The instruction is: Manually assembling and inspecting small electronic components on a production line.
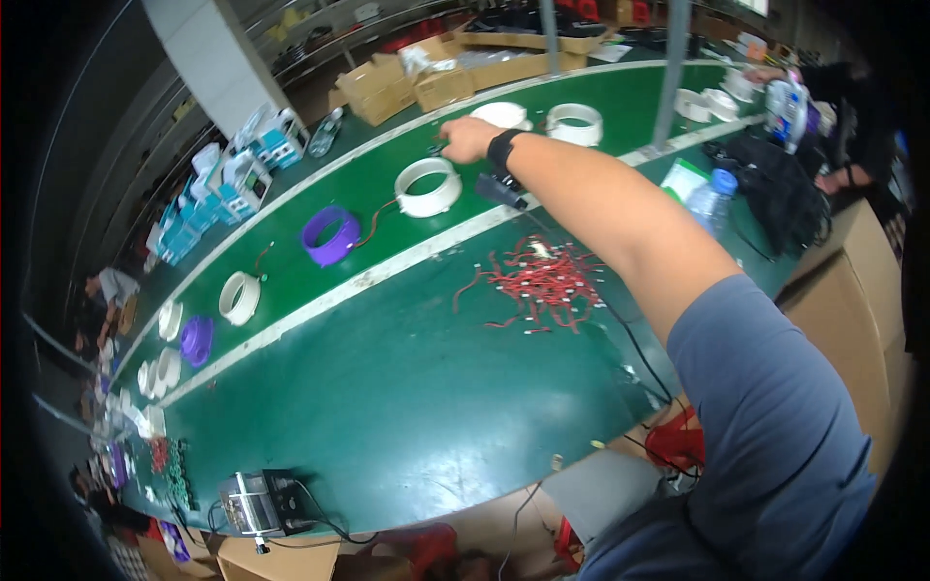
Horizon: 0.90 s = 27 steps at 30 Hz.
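Even overhead light, moderately bright; soft sheen on the green conveyor belt (387,387). Strong fisheye bending, black vignette at corners. Far edges dim, slightly blurred; centre fairly sharp.

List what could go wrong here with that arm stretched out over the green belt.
1. The right hand reaches far across the green belt near a white ring; at full stretch, the grip on anything picked up may be weak.
2. The forearm passes over the pile of red wires; pulling back could drag or scatter them.
3. The black cable trailing from the black tool by the wrist could snag those wires.
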Each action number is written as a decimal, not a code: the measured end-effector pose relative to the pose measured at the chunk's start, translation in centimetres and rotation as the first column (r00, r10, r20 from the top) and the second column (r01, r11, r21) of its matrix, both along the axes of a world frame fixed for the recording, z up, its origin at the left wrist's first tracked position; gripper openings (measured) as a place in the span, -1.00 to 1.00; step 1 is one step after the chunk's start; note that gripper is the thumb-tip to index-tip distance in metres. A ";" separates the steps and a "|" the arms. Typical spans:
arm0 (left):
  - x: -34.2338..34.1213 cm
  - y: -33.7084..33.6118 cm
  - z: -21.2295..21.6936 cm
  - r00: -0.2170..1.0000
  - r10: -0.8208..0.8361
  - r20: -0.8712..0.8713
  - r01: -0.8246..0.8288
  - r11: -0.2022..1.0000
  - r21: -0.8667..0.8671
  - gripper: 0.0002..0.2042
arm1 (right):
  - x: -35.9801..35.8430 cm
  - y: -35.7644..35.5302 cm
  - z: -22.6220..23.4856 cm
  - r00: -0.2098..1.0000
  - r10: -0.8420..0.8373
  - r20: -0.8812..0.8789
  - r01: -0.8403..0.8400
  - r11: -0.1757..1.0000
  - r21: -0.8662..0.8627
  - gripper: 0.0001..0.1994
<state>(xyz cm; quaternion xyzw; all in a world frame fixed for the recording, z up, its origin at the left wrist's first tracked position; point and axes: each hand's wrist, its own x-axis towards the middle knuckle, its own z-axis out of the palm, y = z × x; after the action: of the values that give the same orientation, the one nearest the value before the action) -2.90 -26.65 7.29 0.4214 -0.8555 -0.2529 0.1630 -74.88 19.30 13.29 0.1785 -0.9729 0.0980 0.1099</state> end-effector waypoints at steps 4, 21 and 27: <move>0.4 -1.1 -0.7 0.989 0.148 -0.002 -0.148 0.987 0.068 -0.49 | -4.1 -4.5 -3.4 0.953 -0.178 0.243 0.199 0.978 -0.064 -0.32; 1.3 -2.1 -1.3 0.990 0.141 -0.012 -0.142 0.989 -0.046 -0.46 | 4.8 -5.0 3.1 0.986 0.093 -0.140 -0.150 0.866 -0.477 -0.40; 0.5 2.8 1.1 0.928 0.078 -0.363 -0.116 0.990 -0.083 -0.56 | 23.1 -5.9 6.8 0.836 0.544 -0.074 -0.423 0.552 -0.719 -0.61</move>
<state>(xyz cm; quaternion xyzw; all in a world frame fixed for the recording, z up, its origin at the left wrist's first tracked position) -2.45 -23.88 8.39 0.4010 -0.8013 -0.2729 0.3503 -51.76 13.44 20.06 0.3746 -0.7752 0.5048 0.0618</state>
